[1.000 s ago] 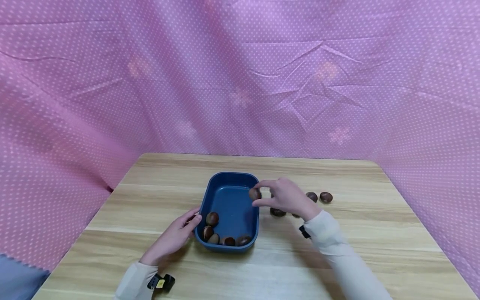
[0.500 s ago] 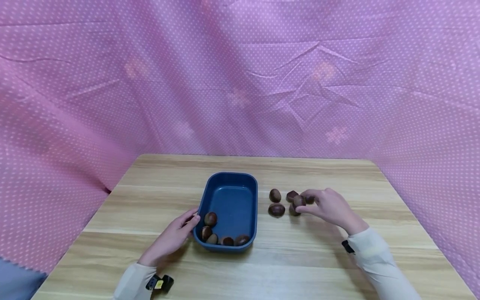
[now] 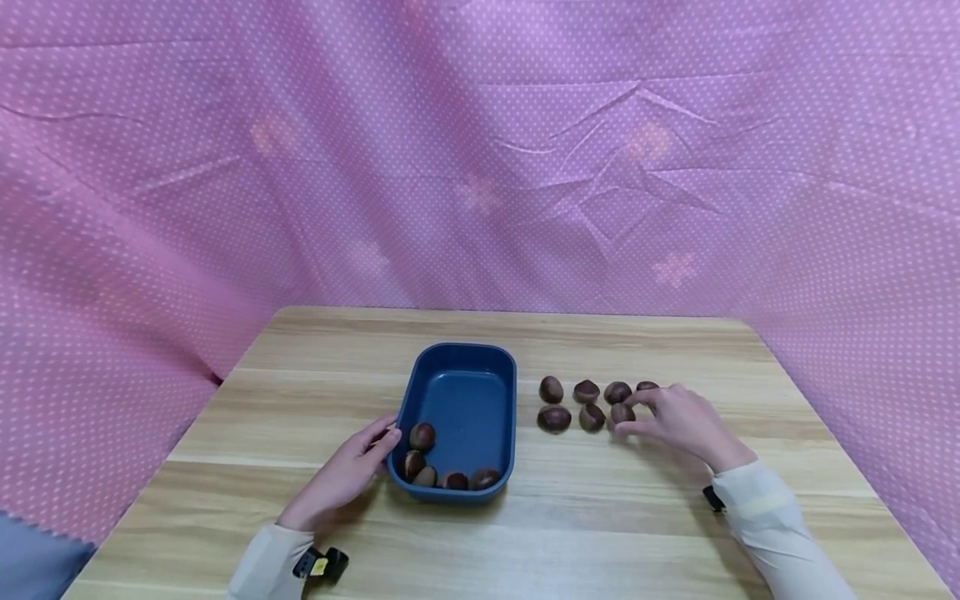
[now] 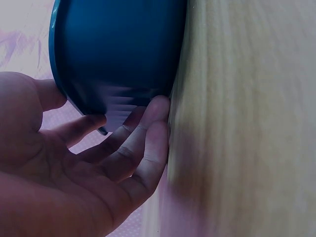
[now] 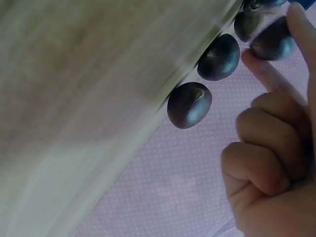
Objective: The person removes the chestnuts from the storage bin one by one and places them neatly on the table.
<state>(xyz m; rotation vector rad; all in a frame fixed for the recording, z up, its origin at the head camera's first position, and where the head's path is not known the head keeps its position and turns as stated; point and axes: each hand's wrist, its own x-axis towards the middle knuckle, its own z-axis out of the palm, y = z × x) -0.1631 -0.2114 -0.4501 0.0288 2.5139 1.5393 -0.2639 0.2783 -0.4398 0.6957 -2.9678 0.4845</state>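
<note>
At the right end of the near row on the desk [image 3: 592,525], the right hand [image 3: 681,423] pinches a chestnut [image 3: 622,414] between thumb and forefinger, its other fingers folded; whether that nut touches the wood, I cannot tell. Just behind, the last far-row chestnut [image 3: 647,386] is partly covered by the forefinger, while the other nuts of both rows show plainly from above. The right wrist view cuts off a nut at its top edge and catches only a corner of the blue box [image 3: 468,408]. The left hand [image 3: 348,471] grips that box's left side, thumb at the rim; its fingers, mostly hidden from above, bend against the outer wall. Five chestnuts [image 3: 422,436] are visible inside, some with their lower parts lost behind the near rim. Both sleeves [image 3: 273,562] run out of frame.
</note>
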